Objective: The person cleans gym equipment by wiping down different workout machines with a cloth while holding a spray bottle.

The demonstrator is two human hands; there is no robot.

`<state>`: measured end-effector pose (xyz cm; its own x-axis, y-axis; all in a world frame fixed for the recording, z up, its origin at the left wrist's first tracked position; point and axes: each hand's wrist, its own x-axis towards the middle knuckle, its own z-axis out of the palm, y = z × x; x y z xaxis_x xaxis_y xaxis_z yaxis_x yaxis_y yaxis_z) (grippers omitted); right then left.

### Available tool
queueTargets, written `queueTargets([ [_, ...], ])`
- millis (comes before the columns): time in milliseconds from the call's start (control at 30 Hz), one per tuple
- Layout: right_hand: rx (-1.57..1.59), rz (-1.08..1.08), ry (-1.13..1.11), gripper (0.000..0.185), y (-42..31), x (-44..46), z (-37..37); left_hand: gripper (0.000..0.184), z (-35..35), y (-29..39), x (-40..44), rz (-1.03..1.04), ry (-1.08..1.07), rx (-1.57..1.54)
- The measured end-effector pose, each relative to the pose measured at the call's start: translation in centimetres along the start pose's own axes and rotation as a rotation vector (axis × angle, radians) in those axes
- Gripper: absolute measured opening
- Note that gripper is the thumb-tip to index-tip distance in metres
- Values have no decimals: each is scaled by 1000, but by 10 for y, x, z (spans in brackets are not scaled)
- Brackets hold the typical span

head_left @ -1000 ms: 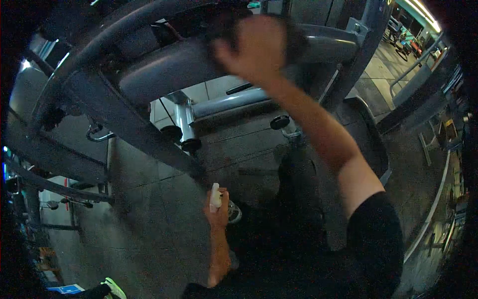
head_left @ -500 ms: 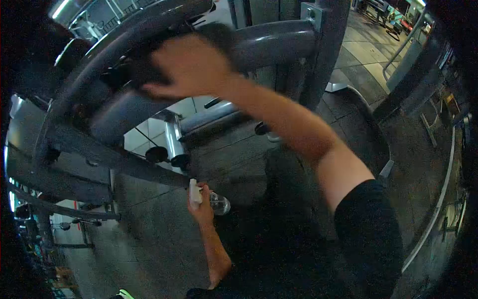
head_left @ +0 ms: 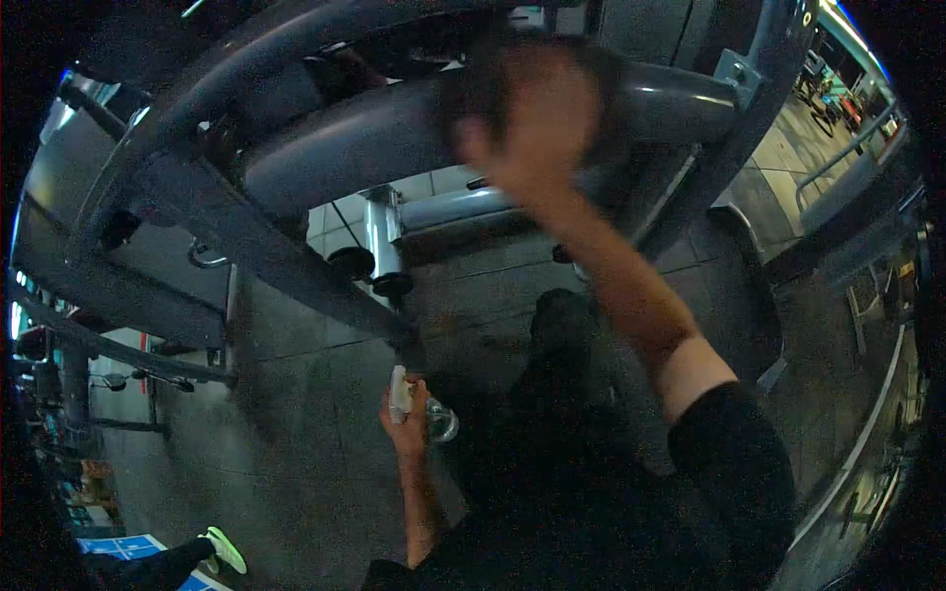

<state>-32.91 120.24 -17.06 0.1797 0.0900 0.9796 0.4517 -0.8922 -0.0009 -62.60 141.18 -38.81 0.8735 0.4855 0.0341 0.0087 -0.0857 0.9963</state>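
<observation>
My left hand (head_left: pixel 405 419), low in the middle of the view, is closed around a spray bottle with a white trigger head (head_left: pixel 399 394) and a clear body (head_left: pixel 443 422). My right hand (head_left: pixel 547 118) is stretched forward over the thick grey tube (head_left: pixel 365 148) of a gym machine. Beneath that hand spreads a dark cloth (head_left: pixel 601 74), pressed against the tube. Motion smears the hand and the cloth, so the separate fingers are hard to make out.
A grey frame beam (head_left: pixel 286 251) slants down toward the bottle. Black round knobs (head_left: pixel 392 285) sit by a shiny metal post (head_left: pixel 380 236). At lower left, another person's bright shoe (head_left: pixel 226 550) shows beside a blue mat (head_left: pixel 123 546). Dark floor tiles (head_left: pixel 296 433) lie below.
My right hand and the dark cloth have slid rightward along the tube. The view has shifted, and more of the other person's leg and shoe shows. My left hand keeps the bottle.
</observation>
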Motion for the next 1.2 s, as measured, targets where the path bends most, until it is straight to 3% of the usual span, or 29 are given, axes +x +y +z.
queueTargets([
  [33,116,-34,-88,96,-43,-5,17,18,-5,0,0,-2,-3,7],
  [100,203,-86,-222,96,-121,5,34,16,-8,0,0,110,98,-10],
  [167,149,-318,-192,92,-179,11,45,17,-4,7,-1,90,120,-78],
  [233,92,-394,-116,88,-204,17,40,18,-5,7,-1,81,144,-134],
  [333,93,-541,-108,87,-183,17,39,25,6,2,3,155,142,-91],
  [367,93,-542,-107,87,-162,17,38,29,19,13,1,135,183,-123],
  [433,424,-521,-285,83,-85,11,28,33,21,2,-2,108,222,-150],
  [500,312,-344,-299,93,6,7,-12,33,-1,-55,10,-117,167,-539],
  [533,132,-267,-276,102,59,1,-29,33,0,-60,13,-121,170,-547],
  [600,1,-263,-97,97,183,-15,-53,28,5,-67,10,53,15,-320],
  [633,3,-237,-68,88,222,-12,-79,28,8,-57,7,47,17,-320],
  [700,-83,-333,-36,82,256,-2,-103,23,19,-29,7,-23,14,75],
  [733,-81,-341,-37,82,249,3,-98,23,22,-29,9,-24,17,68],
  [800,-217,-122,89,70,223,2,-78,18,22,-31,12,229,-25,231],
  [867,-143,-67,-61,64,145,23,-59,16,22,-25,16,120,-34,139],
  [933,-133,-235,-15,62,36,46,-33,15,23,-12,17,13,-33,57],
  [967,-42,17,-552,66,-19,69,-40,14,26,-2,15,31,-5,51],
  [1000,112,-109,-249,60,-56,65,-16,13,26,4,11,46,20,51],
  [1033,294,-148,-326,64,-93,64,3,13,27,-2,9,113,80,39],
  [1100,339,-267,-106,61,-168,64,44,15,22,-2,5,88,100,113],
  [1200,162,-265,-92,60,-199,65,35,18,23,14,-11,49,102,128],
])
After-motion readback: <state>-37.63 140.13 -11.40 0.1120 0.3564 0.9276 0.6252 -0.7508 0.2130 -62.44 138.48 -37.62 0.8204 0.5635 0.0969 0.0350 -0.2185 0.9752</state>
